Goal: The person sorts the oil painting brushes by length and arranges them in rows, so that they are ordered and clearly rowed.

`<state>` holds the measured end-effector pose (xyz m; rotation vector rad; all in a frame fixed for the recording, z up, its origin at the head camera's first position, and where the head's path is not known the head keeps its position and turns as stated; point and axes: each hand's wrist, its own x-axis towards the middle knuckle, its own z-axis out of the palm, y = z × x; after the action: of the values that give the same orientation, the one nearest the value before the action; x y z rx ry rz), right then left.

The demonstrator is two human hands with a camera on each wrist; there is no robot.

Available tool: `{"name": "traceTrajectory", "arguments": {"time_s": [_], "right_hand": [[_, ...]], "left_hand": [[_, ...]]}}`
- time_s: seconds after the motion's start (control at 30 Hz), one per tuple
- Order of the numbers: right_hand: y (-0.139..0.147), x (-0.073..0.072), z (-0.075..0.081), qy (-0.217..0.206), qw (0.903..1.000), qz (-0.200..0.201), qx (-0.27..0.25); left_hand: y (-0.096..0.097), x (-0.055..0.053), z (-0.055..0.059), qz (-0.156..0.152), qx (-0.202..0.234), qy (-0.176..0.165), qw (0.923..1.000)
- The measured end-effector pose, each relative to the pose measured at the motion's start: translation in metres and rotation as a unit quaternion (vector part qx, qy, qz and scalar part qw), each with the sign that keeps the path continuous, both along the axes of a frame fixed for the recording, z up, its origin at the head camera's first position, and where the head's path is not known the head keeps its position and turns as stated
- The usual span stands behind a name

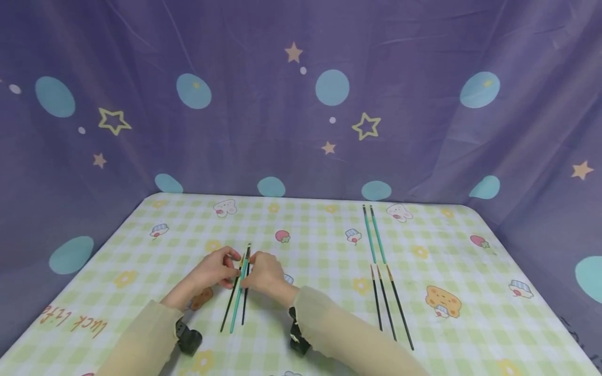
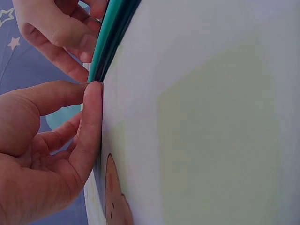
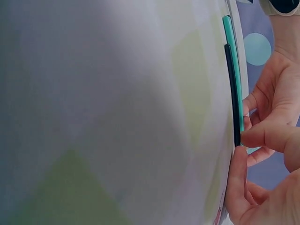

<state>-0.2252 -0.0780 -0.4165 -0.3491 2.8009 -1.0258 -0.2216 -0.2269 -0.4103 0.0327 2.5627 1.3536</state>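
A purple curtain (image 1: 263,136) with stars hangs behind the tabletop (image 1: 338,245), which has a green and white checked cover. I have a bunch (image 1: 243,272) of thin brushes here: one green brush (image 1: 235,313) and two black brushes (image 1: 228,309). My left grip (image 1: 222,267) is on the left side of the bunch, and my right grip (image 1: 265,271) is on its right side. Each has thumb and finger nearly together, pinching at the bunch. I can't tell which brush each one has.

The handles are skinny and look smooth, so if I pinch too softly, one could slip or roll away from the bunch. Their near ends spread out a bit, so if my two sides pull different ways, they might fan out even more. My fingertips are crowded there and could bump a brush by mistake.

Two green brushes (image 1: 379,237) and three more black brushes (image 1: 388,305) lie well to the right of the bunch. My right sleeve (image 1: 348,334) could knock those black ones if I swing it out.
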Motion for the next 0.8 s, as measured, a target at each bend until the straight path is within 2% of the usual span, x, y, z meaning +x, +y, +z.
{"name": "traceTrajectory", "arguments": {"time_s": [0.23, 0.53, 0.6, 0.7, 0.8], "right_hand": [[0.001, 0.002, 0.004, 0.0, 0.9999, 0.005, 0.012], [0.002, 0.0, 0.01, 0.019, 0.9969, 0.037, 0.067], [0.005, 0.0, 0.011, 0.004, 0.9981, 0.038, 0.047], [0.01, 0.0, 0.013, -0.049, 0.998, 0.031, -0.025], [0.015, 0.0, 0.013, -0.121, 0.9846, 0.017, -0.125]], "left_hand": [[0.002, 0.001, 0.001, 0.002, -0.003, -0.001, 1.0], [0.001, 0.0, 0.001, -0.005, 0.005, 0.0, 1.0], [0.001, 0.0, 0.001, -0.005, 0.003, 0.0, 1.0], [0.001, -0.001, 0.0, -0.001, -0.002, -0.002, 1.0], [0.001, -0.002, -0.001, 0.005, -0.01, -0.005, 0.9999]]}}
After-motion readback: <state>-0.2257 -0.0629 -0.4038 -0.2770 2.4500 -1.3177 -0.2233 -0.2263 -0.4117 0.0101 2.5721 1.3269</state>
